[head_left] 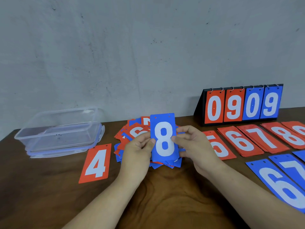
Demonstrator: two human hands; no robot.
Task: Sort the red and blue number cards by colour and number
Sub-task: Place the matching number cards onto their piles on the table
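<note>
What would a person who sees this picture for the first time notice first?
First the blue 8 card, held upright in the middle of the view by the left hand and the right hand, in front of a mixed pile of red and blue cards. Next the black flip scoreboard at the back right, which reads 0909. A lone red 4 card lies flat at the left.
</note>
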